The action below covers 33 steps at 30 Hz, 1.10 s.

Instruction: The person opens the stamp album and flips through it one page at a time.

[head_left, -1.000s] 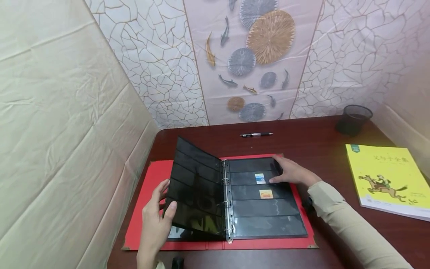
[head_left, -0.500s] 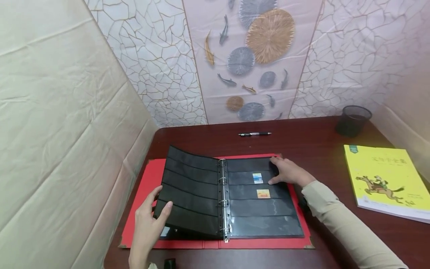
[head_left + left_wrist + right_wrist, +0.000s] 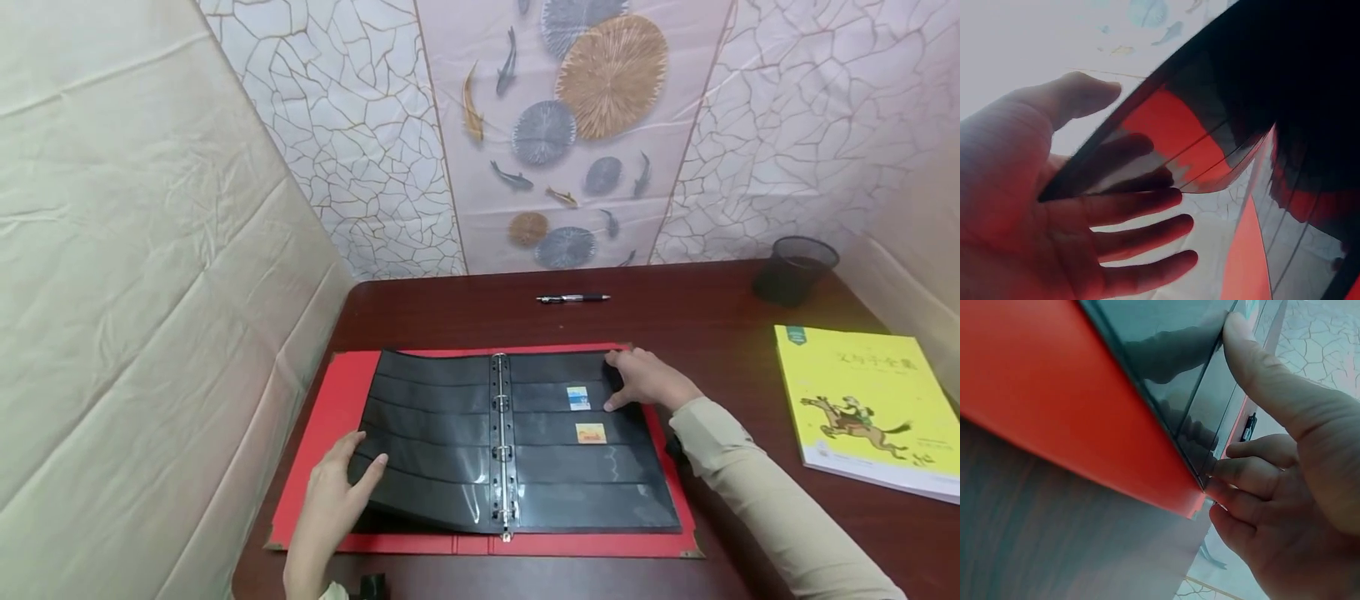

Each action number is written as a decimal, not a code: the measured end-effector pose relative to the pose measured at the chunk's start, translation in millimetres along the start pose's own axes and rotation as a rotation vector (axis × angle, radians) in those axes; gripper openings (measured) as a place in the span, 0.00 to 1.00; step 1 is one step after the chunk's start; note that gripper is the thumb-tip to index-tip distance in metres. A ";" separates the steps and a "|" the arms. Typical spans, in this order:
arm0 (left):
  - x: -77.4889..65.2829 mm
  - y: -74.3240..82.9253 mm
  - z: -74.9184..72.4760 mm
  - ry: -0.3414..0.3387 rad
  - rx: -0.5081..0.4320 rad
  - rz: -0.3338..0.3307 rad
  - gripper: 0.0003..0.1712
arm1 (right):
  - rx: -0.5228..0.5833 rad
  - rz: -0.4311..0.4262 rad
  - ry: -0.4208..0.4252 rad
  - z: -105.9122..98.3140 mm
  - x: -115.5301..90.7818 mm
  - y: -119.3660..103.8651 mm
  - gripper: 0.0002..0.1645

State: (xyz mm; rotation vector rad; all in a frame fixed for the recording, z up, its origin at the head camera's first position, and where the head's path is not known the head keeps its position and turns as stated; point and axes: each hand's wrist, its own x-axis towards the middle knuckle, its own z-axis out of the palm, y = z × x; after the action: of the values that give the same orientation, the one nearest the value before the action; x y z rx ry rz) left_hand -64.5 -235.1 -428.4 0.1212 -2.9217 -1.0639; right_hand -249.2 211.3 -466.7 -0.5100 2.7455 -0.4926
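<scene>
A red ring-binder stamp album lies spread on the table, its black pocket pages joined by metal rings. My left hand is at the outer edge of the left page, straight fingers beneath it and thumb apart above it. That page still bows up slightly. On the right page, a blue-and-white stamp sits in one pocket and an orange stamp in the pocket below. My right hand rests on that page's upper right corner, thumb on its face and loosely bent fingers at the edge.
Behind the album lies a pen. A black mesh pen holder stands at the back right. To the right is a thick yellow book. A patterned backdrop and a pale cloth wall border the table.
The left page has come down from steeply raised to nearly flat on the left, my left hand lowering with it. My right hand has stayed at the right page's corner.
</scene>
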 end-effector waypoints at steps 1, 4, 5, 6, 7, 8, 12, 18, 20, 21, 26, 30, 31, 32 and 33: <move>0.8 -1.2 -0.5 -0.016 0.006 -0.005 0.37 | -0.009 0.004 0.000 -0.6 -0.3 -1.1 0.52; 2.3 -4.0 -2.4 -0.054 0.031 -0.023 0.38 | -0.032 0.010 0.009 -1.3 -0.2 -3.7 0.52; 2.7 -5.1 -2.6 -0.065 0.041 -0.031 0.38 | -0.037 0.011 0.012 -1.4 -0.1 -4.4 0.52; 2.9 -6.4 -2.7 -0.076 0.053 -0.037 0.38 | -0.043 0.010 0.016 -1.8 -0.5 -5.6 0.52; 3.1 -7.5 -2.5 -0.088 0.065 -0.044 0.39 | -0.049 0.004 0.020 -2.1 -1.0 -6.3 0.52; 3.3 -9.0 -2.0 -0.099 0.076 -0.051 0.39 | -0.052 0.001 0.025 -2.3 -1.2 -6.4 0.52; 3.3 -15.2 1.8 -0.143 0.093 -0.078 0.40 | -0.064 -0.023 0.045 -3.8 -2.0 -5.9 0.51; 0.8 -20.6 9.5 -0.199 0.097 -0.119 0.43 | -0.044 -0.006 0.058 -0.2 -5.0 -5.9 0.49; 0.6 -21.5 12.4 -0.206 0.106 -0.128 0.43 | -0.035 -0.011 0.078 2.7 -6.7 -6.4 0.48; 0.9 -21.5 13.9 -0.208 0.112 -0.131 0.43 | -0.032 -0.010 0.095 4.3 -7.7 -6.6 0.47; 2.5 -19.7 22.8 -0.228 0.136 -0.160 0.46 | 0.027 0.038 0.193 13.7 -14.8 -9.6 0.44; 3.8 -17.1 28.1 -0.232 0.164 -0.196 0.47 | 0.021 0.084 0.279 17.4 -20.1 -15.9 0.44; 4.2 -16.8 28.8 -0.226 0.171 -0.202 0.47 | 0.011 0.093 0.296 17.8 -20.6 -17.3 0.45; 4.5 -16.6 29.2 -0.219 0.174 -0.206 0.47 | 0.000 0.102 0.308 18.0 -21.1 -18.5 0.45; 4.9 -16.7 29.6 -0.212 0.180 -0.207 0.46 | -0.007 0.109 0.316 18.2 -21.4 -19.6 0.46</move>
State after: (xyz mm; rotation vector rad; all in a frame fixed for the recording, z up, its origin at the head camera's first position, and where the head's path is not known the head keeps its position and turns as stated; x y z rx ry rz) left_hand -70.0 -229.3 -461.8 0.3417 -3.2536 -0.8812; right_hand -218.1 197.5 -470.6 -0.3031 3.0550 -0.5805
